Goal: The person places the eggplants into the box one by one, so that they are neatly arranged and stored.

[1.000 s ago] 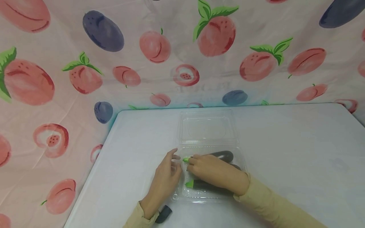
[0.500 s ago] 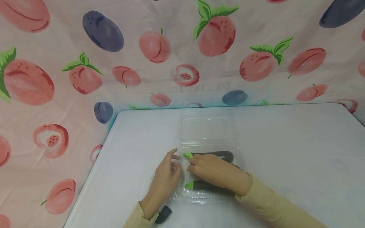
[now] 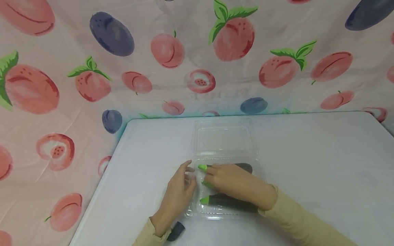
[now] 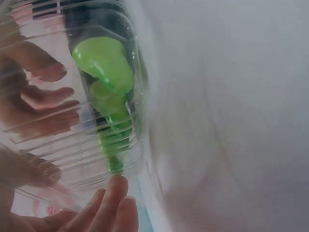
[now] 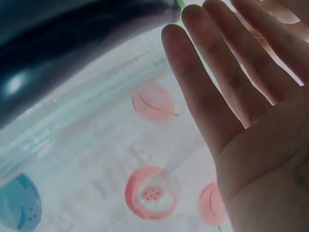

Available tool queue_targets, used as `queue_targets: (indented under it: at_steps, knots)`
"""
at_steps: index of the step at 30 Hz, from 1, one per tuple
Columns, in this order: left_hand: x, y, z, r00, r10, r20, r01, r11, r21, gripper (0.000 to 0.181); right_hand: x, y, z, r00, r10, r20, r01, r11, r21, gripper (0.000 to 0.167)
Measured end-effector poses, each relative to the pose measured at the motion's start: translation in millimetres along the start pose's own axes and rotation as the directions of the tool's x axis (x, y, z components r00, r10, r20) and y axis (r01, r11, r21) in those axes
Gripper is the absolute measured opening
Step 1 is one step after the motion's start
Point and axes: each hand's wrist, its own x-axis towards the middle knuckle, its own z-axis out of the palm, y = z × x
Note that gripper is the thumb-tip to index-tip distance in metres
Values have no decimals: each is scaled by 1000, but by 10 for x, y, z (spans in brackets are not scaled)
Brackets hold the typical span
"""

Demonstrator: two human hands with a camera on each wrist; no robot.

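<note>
A clear plastic clamshell box (image 3: pixel 224 216) lies opened on the white table, its lid (image 3: pixel 224 138) folded back. Eggplants with green stem ends lie crosswise inside: a rear eggplant (image 3: pixel 246 167), a front eggplant (image 3: pixel 231 202), and a middle one mostly hidden, with its green end (image 3: pixel 208 184) showing. My right hand (image 3: pixel 232 179) lies over the rear and middle eggplants; in the right wrist view its fingers (image 5: pixel 207 101) are extended, fingertips close to an eggplant's end. At the box's left side, my left hand (image 3: pixel 178 191) touches the wall with relaxed fingers (image 4: pixel 113 205).
A black object (image 3: pixel 176 231) sits beside the left wrist at the sleeve cuff. Behind the table (image 3: pixel 317 153) hangs a fruit-printed cloth (image 3: pixel 197 51), which also covers the left side.
The rear eggplant has shifted slightly away from me. My right hand has slid a little to the right, and the middle eggplant's green end now shows. The left hand stays put.
</note>
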Motion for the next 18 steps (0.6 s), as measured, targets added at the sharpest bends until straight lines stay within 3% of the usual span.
queue_targets:
  at_steps: [12,18]
  knots:
    - [42,40,-60,1000,-8,-21,8,1000,21,49,-69,118,-92,997,57,-45,-54,996,71,33]
    - [98,12,-88,998,33,-50,-33,999,3,47,-119,197,-110,994,106,-24,-104,992,73,36]
